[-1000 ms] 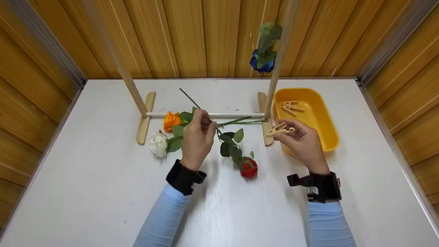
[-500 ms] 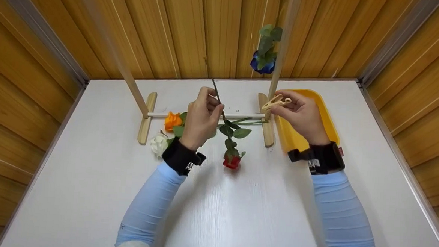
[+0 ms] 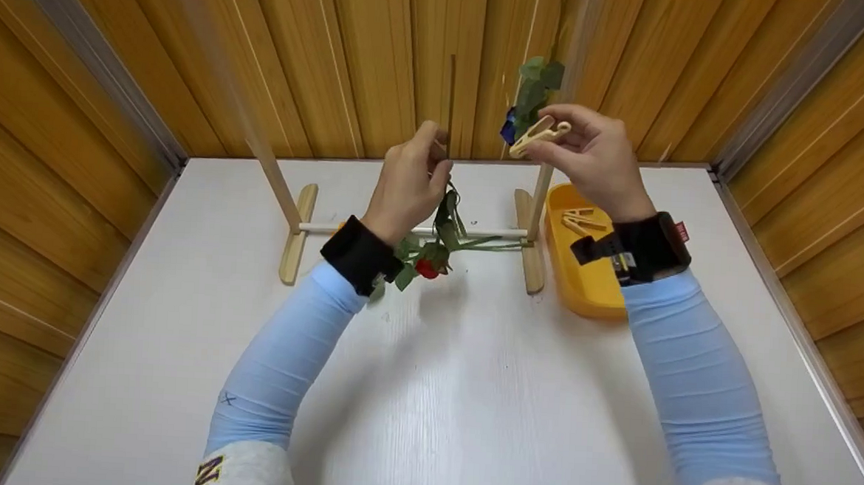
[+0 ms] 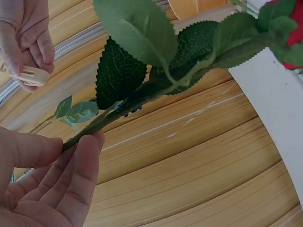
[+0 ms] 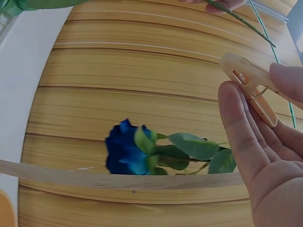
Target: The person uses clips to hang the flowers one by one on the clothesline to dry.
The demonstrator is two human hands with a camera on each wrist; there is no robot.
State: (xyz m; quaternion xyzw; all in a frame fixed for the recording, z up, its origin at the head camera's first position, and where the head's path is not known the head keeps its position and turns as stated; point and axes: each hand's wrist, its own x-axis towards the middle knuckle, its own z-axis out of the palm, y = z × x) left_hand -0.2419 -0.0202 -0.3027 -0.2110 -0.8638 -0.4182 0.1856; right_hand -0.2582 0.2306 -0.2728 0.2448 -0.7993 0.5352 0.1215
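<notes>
My left hand (image 3: pixel 409 186) pinches the stem of a red rose (image 3: pixel 428 267), which hangs head down over the rack's white bar. In the left wrist view, thumb and fingertips meet on the green stem (image 4: pixel 97 124) below its leaves. Farther right, my right hand (image 3: pixel 600 163) holds a beige clothespin (image 5: pixel 248 87) between thumb and fingers. Behind that hand a blue rose (image 5: pixel 125 149) hangs upside down beside the rack's right post; its upper stem runs out of the head view. The orange and white roses are mostly hidden by my left arm.
A wooden rack stands on the white table (image 3: pixel 423 419), with a left post (image 3: pixel 276 175), a right post (image 3: pixel 542 193) and a low white bar (image 3: pixel 495 233). The yellow bin (image 3: pixel 595 299) on the right holds clothespins (image 3: pixel 581 221). A green string (image 5: pixel 279 61) crosses the right wrist view.
Both hands have risen away from the table toward the back wall. The red rose has lifted and swung from slanting to hanging upright, head down; the clothespin has moved up with the right hand.
</notes>
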